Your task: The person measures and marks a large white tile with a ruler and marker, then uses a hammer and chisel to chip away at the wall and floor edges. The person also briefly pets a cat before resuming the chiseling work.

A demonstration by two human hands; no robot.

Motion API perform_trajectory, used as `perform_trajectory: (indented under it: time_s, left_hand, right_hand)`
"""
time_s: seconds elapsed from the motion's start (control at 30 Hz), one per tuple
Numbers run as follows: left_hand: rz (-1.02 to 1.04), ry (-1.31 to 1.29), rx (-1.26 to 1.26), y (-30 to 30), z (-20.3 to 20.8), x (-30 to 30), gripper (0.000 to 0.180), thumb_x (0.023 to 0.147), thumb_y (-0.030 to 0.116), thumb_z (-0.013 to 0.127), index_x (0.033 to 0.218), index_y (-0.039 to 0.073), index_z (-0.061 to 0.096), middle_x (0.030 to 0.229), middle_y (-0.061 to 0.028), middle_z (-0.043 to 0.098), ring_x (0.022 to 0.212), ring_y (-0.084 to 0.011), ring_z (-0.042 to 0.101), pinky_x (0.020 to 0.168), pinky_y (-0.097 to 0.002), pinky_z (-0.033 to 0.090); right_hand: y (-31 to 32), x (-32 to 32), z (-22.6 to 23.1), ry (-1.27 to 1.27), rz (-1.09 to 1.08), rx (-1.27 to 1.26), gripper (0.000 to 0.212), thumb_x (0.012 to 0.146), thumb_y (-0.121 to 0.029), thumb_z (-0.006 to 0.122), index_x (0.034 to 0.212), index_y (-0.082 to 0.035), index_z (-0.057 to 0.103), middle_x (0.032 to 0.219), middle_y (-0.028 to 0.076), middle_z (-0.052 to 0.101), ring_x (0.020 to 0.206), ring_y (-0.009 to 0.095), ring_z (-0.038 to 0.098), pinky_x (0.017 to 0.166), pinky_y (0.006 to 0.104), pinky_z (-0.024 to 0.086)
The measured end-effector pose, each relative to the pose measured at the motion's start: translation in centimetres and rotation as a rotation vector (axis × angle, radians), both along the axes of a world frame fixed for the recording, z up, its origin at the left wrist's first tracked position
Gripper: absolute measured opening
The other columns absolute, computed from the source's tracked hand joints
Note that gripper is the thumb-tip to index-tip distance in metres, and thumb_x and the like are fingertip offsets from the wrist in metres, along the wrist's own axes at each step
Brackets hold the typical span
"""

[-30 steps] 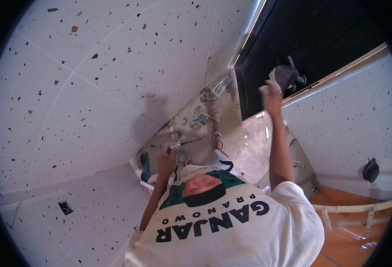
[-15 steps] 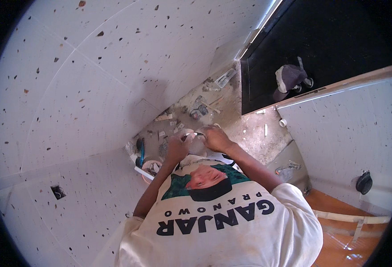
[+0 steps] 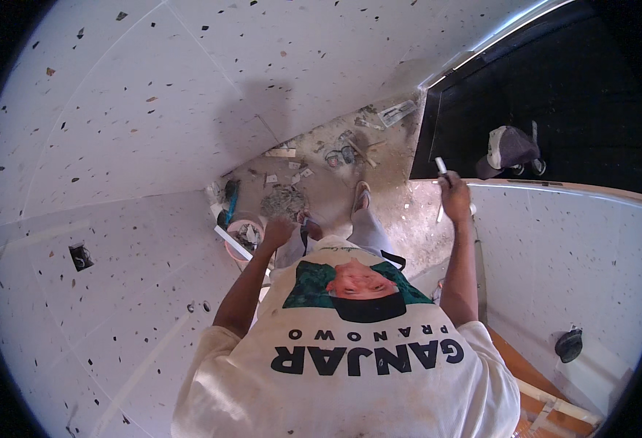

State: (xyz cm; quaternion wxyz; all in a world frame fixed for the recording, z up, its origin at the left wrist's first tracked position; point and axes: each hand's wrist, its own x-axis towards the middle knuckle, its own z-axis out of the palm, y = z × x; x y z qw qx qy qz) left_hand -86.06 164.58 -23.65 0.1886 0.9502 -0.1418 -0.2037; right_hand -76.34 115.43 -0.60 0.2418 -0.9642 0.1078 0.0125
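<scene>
Tool (image 3: 441, 166), slim and white-ended, in the right hand (image 3: 455, 198), with fingers closed around its dark part. Overlapped, in the view, the lower left of the black door (image 3: 584, 87), with touch or gap impossible to tell. Could not make out anything held in the left hand (image 3: 280, 231), curled narrow near the pink bucket (image 3: 246, 218). Risked, probably, a scrape on the black surface from a careless swing of that white end, or a snag on the hanging cap (image 3: 519, 149) from a reach rightward. Could also have lost the tool to the littered floor (image 3: 394, 157) through a slack or dusty grip. Likely courted a stumble on loose scraps near the sandalled foot (image 3: 361, 196), or, from a low sweep leftward, a knock to the white strip (image 3: 232, 242) by the bucket.
</scene>
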Motion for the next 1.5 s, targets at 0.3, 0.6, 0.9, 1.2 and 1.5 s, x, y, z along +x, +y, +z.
perform_trajectory:
  time_s: [0.3, 0.6, 0.9, 1.2, 1.5]
  left_hand:
    - [0.008, 0.08, -0.091, -4.7, -3.4, -1.0, 0.033, 0.08, 0.031, 0.059, 0.09, 0.001, 0.067, 0.086, -0.0237, 0.065, 0.082, -0.0442, 0.062, 0.074, -0.0501, 0.05]
    - [0.056, 0.287, 0.143, -18.2, -2.0, 2.6, 0.038, 0.078, 0.018, 0.054, 0.109, -0.004, 0.057, 0.083, -0.0241, 0.065, 0.086, -0.0415, 0.063, 0.075, -0.0509, 0.05]
    - [-0.198, 0.348, 0.254, -33.5, 2.1, 7.7, 0.038, 0.081, 0.036, 0.06, 0.092, 0.001, 0.067, 0.106, -0.0218, 0.064, 0.103, -0.0356, 0.059, 0.086, -0.0471, 0.048]
    - [-0.109, 0.291, 0.092, -39.3, -1.6, 8.2, 0.036, 0.084, 0.03, 0.059, 0.105, 0.002, 0.065, 0.089, -0.0257, 0.064, 0.085, -0.0444, 0.062, 0.077, -0.05, 0.051]
    - [-0.013, 0.372, -0.011, -37.7, -7.1, 15.6, 0.044, 0.081, 0.035, 0.064, 0.108, 0.001, 0.061, 0.099, -0.024, 0.064, 0.095, -0.0384, 0.062, 0.085, -0.0446, 0.049]
  right_hand:
    - [-14.9, 3.9, 1.2, -0.261, -0.197, -0.039, 0.025, 0.092, -0.02, 0.056, 0.106, -0.001, 0.065, 0.098, 0.021, 0.067, 0.091, 0.037, 0.064, 0.079, 0.0422, 0.049]
    - [-23.5, 7.4, -0.6, -0.359, -0.346, -0.01, 0.041, 0.093, -0.029, 0.053, 0.115, 0.006, 0.062, 0.104, 0.029, 0.063, 0.098, 0.044, 0.061, 0.087, 0.0449, 0.047]
    - [-27.4, 6.7, -0.3, -0.275, -0.3, 0.047, 0.036, 0.094, -0.026, 0.052, 0.11, 0.004, 0.065, 0.099, 0.03, 0.064, 0.096, 0.043, 0.062, 0.085, 0.0441, 0.047]
    - [-32.5, 6.9, 1.6, -0.101, -0.402, 0.023, 0.033, 0.094, -0.022, 0.055, 0.11, 0.005, 0.065, 0.099, 0.025, 0.068, 0.091, 0.031, 0.066, 0.083, 0.0363, 0.048]
    - [-36.0, 7.6, -2.9, -0.265, -0.607, 0.025, 0.027, 0.095, -0.02, 0.055, 0.1, 0.005, 0.062, 0.089, 0.016, 0.065, 0.083, 0.026, 0.061, 0.08, 0.035, 0.048]
